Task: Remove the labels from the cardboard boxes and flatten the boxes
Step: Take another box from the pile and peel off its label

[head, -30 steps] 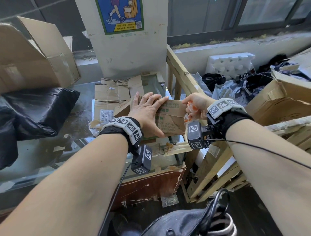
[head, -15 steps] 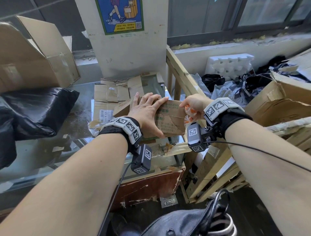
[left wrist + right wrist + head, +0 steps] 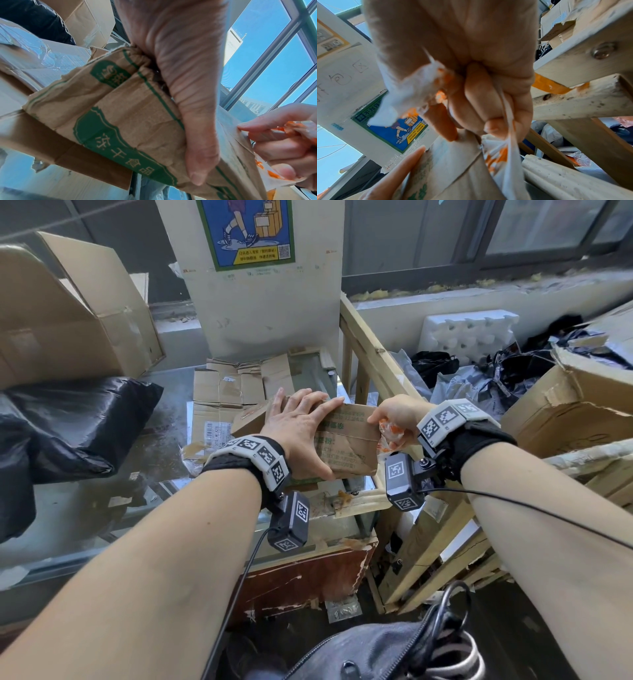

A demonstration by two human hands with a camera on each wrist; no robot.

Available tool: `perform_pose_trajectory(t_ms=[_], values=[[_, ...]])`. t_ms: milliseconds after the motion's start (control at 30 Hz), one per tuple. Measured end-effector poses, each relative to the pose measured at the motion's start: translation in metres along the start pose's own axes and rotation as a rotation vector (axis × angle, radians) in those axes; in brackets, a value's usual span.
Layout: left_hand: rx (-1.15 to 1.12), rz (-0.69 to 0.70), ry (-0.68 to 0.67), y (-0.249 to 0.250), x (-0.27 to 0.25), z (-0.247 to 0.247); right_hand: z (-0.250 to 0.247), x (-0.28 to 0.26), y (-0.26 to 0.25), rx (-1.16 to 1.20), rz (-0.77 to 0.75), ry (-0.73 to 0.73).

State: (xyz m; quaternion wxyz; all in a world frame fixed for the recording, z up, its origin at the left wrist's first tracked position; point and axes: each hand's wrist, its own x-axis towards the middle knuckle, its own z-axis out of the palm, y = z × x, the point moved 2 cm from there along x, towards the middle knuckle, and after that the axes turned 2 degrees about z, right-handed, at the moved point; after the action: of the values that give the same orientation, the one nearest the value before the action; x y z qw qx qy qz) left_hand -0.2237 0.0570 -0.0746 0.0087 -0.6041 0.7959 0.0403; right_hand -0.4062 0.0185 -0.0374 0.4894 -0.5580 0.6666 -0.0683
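The right hand has edged leftward along the box top corner

Creased green-printed cardboard box — held aloft
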Motion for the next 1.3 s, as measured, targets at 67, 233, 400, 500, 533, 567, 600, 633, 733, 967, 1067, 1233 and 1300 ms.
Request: perform_pose_trajectory(t_ms=[67,233,400,500,533,567,600,633,733,967,1067,1233,1300], values=[[-0.005,0.0,0.0,-0.001,0.0,0.0,0.0,-0.001,0.001,0.002,0.003,-0.001],[-0.001,-0.003,-0.003,-0.002,0.002,0.001,-0.002,-0.001,0.002,-0.002,0.001,-0.017],[0.0,-0.002,-0.007,-0.003,0.003,0.001,-0.003,0.001,0.004,0.009,0.0,-0.003],[0.004,-0.004,-0.006,-0.003,0.003,0.001,-0.003,0.001,0.003,-0.027,-0.014,0.013],[0.004,-0.005,-0.007,-0.002,0.002,0.002,-0.003,0.001,0.003,-0.053,-0.023,0.021],[0.004,-0.006,-0.009,-0.002,0.002,0.002,-0.003,0.001,0.002,-0.077,-0.034,0.027],[0.005,-0.006,-0.011,-0.002,0.002,0.001,-0.003,0.0,0.001,-0.101,-0.043,0.033],[0.005,-0.007,-0.012,-0.002,0.002,0.002,-0.002,-0.001,0.0,-0.133,-0.052,0.037],[0.008,-0.007,-0.01,-0.002,0.001,0.001,-0.001,-0.001,-0.002,-0.242,-0.084,0.039],[0.017,-0.001,-0.002,-0.002,0.0,0.002,-0.002,-0.004,0.003,-0.228,-0.114,0.065],[0.014,0.001,0.003,-0.001,0.0,0.002,-0.002,-0.004,0.005,-0.2,-0.087,0.082],[0.005,-0.006,0.003,-0.003,-0.001,0.004,0.001,0.0,0.016,-0.156,-0.051,0.121],[0.005,-0.009,0.005,-0.002,0.0,0.004,0.002,0.003,0.021,-0.183,-0.053,0.14]])
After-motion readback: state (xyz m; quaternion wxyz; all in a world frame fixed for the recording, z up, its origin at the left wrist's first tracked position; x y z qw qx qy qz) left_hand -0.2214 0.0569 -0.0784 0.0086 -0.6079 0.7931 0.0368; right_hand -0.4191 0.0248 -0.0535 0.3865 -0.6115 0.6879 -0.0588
